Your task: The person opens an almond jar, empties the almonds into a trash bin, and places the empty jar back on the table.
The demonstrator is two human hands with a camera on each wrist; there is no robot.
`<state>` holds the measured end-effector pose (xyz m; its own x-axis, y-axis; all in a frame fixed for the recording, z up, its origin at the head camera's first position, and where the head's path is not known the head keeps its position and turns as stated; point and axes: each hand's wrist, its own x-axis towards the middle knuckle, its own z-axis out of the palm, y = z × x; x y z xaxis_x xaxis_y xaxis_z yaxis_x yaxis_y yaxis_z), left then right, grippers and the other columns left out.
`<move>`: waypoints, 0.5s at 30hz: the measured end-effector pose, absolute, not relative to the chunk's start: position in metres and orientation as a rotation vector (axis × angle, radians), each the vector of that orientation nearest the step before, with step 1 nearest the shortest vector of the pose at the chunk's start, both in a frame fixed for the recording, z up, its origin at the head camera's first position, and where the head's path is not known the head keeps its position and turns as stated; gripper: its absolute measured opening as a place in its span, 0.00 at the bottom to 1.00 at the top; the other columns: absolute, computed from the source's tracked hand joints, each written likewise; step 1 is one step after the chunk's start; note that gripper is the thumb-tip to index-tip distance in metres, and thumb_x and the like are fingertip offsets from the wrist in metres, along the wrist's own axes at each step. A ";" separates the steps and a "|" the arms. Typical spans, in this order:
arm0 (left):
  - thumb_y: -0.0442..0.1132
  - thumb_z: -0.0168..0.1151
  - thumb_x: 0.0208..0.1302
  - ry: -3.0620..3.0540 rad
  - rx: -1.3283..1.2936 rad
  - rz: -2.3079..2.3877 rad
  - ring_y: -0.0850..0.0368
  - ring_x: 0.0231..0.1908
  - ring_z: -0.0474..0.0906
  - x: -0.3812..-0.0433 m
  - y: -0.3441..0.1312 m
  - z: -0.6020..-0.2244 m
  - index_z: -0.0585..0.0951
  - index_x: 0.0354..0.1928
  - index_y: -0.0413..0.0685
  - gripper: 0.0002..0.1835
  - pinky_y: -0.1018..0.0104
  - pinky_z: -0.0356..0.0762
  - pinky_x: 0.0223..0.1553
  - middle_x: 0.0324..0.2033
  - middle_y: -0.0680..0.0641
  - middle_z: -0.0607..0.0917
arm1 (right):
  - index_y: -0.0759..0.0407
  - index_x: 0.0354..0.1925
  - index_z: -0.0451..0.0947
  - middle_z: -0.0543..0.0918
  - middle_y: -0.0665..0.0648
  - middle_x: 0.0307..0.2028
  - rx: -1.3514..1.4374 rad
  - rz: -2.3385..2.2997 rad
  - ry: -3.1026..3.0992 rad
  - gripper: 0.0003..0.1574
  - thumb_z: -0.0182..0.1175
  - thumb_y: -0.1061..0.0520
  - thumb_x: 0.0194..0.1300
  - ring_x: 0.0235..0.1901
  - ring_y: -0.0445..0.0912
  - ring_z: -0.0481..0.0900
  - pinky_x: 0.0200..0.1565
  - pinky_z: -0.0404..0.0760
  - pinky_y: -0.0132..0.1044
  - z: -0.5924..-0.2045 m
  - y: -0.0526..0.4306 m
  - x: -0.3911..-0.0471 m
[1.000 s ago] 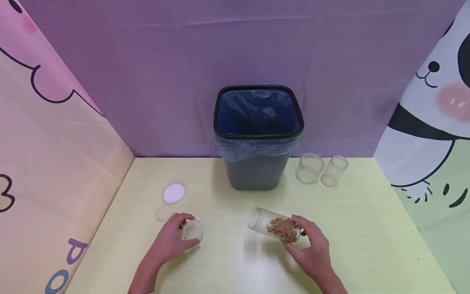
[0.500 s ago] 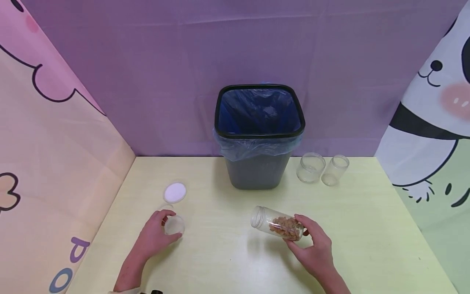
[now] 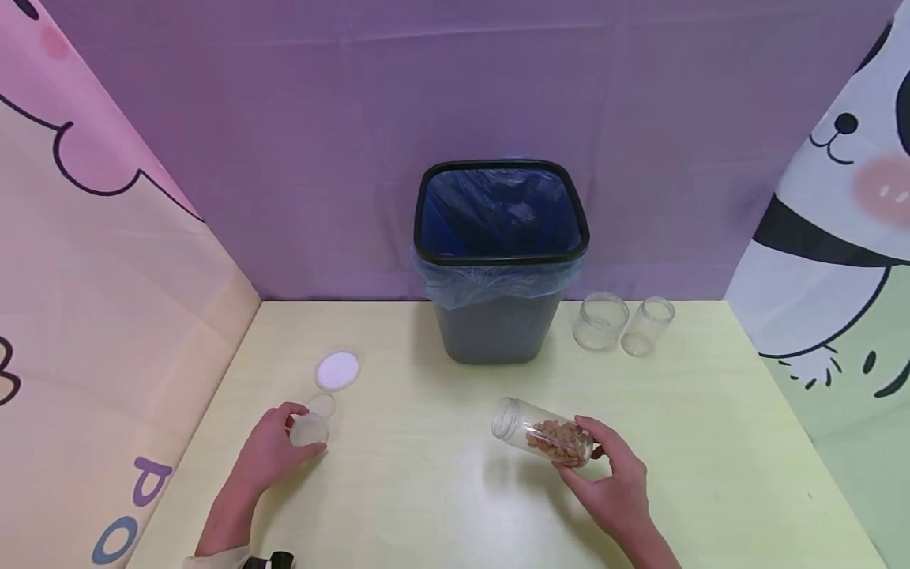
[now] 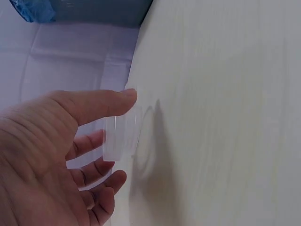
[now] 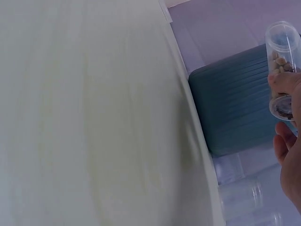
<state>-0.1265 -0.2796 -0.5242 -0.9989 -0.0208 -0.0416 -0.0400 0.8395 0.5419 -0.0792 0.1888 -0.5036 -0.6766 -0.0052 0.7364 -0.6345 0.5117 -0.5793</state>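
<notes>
My left hand (image 3: 273, 450) pinches a translucent round lid (image 3: 310, 431) between thumb and fingers, low over the left side of the table. In the left wrist view the lid (image 4: 121, 136) stands on edge below my thumb. Just beyond it lies another clear lid (image 3: 323, 405), with a white disc-shaped lid (image 3: 337, 371) farther back. My right hand (image 3: 610, 478) grips the base end of a clear jar (image 3: 522, 427), tilted nearly flat above the table, its open mouth toward the left. Brown chunky pieces (image 3: 559, 442) fill the jar's lower part.
A grey bin (image 3: 501, 328) with a black rim and blue bag stands at the back middle of the table (image 3: 441, 506). To its right are a wide clear jar (image 3: 600, 322) and a narrow clear jar (image 3: 647, 327). A purple cloth (image 3: 320, 158) hangs behind.
My left hand has carried the translucent lid leftward, close to the other lids. My right hand keeps hold of the tilted jar, which has drifted slightly right.
</notes>
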 end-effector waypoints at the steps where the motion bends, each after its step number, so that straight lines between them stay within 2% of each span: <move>1: 0.53 0.71 0.38 2.982 -0.046 0.873 0.49 0.35 0.69 -0.128 -0.282 -0.525 0.71 0.47 0.41 0.35 0.57 0.66 0.33 0.35 0.42 0.72 | 0.70 0.44 0.74 0.78 0.63 0.38 0.520 1.174 -2.064 0.42 0.72 0.70 0.20 0.31 0.46 0.74 0.28 0.69 0.28 -0.503 0.189 -0.079; 5: 0.52 0.71 0.38 2.969 -0.050 0.862 0.48 0.34 0.69 -0.131 -0.289 -0.527 0.71 0.47 0.40 0.35 0.58 0.66 0.32 0.34 0.41 0.72 | 0.71 0.43 0.74 0.78 0.64 0.38 0.519 1.186 -2.050 0.41 0.71 0.71 0.20 0.30 0.45 0.74 0.28 0.69 0.28 -0.498 0.189 -0.076; 15: 0.47 0.71 0.39 2.951 -0.059 0.859 0.45 0.34 0.69 -0.141 -0.294 -0.524 0.70 0.47 0.37 0.34 0.54 0.68 0.34 0.35 0.37 0.73 | 0.68 0.45 0.75 0.79 0.60 0.39 0.495 1.184 -2.034 0.41 0.73 0.65 0.23 0.31 0.41 0.73 0.30 0.68 0.25 -0.520 0.204 -0.084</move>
